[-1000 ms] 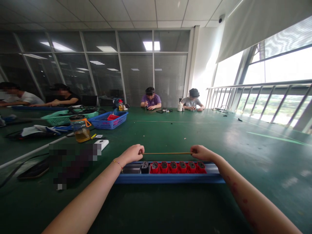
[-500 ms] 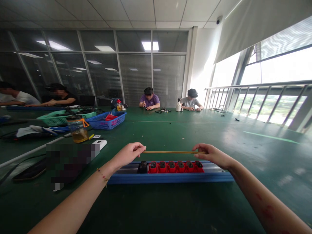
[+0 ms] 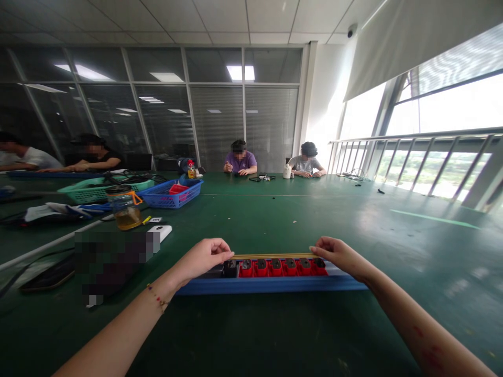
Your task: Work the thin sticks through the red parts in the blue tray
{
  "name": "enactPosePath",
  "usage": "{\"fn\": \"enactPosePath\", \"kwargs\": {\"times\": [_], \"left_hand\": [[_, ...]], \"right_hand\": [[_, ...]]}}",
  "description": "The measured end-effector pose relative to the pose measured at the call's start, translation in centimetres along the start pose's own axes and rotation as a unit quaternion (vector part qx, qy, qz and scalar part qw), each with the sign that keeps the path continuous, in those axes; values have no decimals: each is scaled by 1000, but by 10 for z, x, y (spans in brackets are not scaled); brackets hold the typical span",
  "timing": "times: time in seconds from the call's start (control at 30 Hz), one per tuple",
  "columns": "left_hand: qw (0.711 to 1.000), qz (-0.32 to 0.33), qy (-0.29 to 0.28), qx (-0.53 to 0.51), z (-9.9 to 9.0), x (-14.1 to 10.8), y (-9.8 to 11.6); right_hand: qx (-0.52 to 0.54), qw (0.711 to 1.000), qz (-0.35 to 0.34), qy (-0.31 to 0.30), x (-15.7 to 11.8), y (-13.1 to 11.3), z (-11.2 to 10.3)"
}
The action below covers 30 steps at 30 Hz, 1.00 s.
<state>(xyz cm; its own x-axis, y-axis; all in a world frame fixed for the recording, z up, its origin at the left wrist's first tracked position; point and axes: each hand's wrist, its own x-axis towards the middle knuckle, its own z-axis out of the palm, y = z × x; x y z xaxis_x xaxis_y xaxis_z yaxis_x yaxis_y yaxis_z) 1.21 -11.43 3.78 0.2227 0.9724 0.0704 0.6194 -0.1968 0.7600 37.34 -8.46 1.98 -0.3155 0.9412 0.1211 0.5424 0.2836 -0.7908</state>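
A thin golden strip [image 3: 275, 256] stretches sideways between my two hands, along the far edge of a blue rail-shaped holder [image 3: 271, 285]. My left hand [image 3: 210, 255] pinches its left end above the holder's left part. At the other end, my right hand [image 3: 334, 253] pinches the strip between thumb and fingers. Several red blocks with dark tops [image 3: 275, 268] stand in a row inside the holder, and a black block [image 3: 230, 268] is left of them, close to my left fingertips.
To the left are a phone [image 3: 47, 272], a jar of brown liquid [image 3: 126, 212], a blue basket [image 3: 172, 195] and a green basket [image 3: 88, 192]. People sit at the table's far side and far left.
Both hands have moved down and nearer with the golden strip, from above the holder to its far edge. The camera view has shifted slightly.
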Motion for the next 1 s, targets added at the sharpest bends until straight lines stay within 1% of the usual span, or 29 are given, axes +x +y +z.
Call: {"fn": "enactPosePath", "kwargs": {"times": [0.2,0.4,0.53,0.67,0.87,1.0], "left_hand": [[1000,-7,-8,5,1,1,-4],[1000,-12,-20,13,0,1,-5],[1000,-14,-20,17,0,1,-6],[999,-15,-34,16,0,1,-7],[998,-9,-49,34,-1,0,-9],[997,-9,-56,44,-1,0,-9]], "right_hand": [[-1,1000,9,-16,1,3,2],[-9,999,10,-31,-1,0,2],[-22,999,10,-27,-1,1,3],[-37,999,12,-23,1,6,3],[-56,998,-6,-37,0,10,0],[-71,997,8,-42,-1,9,-1]]}}
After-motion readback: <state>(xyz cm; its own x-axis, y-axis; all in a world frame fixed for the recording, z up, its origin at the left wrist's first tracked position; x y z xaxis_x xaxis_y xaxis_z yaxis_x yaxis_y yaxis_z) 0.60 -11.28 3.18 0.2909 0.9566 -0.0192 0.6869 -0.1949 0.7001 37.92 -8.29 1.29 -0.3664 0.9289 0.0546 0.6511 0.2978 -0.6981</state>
